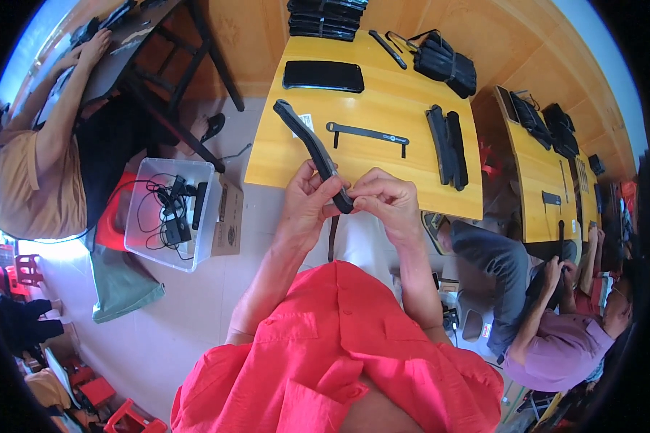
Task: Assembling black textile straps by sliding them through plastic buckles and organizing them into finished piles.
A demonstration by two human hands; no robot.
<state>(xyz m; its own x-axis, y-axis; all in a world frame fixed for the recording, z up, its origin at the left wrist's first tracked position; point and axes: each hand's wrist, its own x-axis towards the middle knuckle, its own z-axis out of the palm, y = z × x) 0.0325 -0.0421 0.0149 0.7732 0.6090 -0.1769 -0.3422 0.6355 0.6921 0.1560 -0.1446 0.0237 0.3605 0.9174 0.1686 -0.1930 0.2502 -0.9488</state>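
Note:
A long, narrow black strap slants up from my hands over the near left part of the yellow table. My left hand is closed around its lower part, thumb on top. At the strap's near end, my right hand pinches the edge between thumb and fingertips; the exact spot is partly hidden by the fingers. Beyond the strap lies a flat black strip with two short tabs hanging from it. A small white printed slip shows beside the strap.
On the table lie a flat black rectangular object, black strips side by side, a tied black bundle and a black stack. Left stands a clear bin with cables. People sit at tables on both sides.

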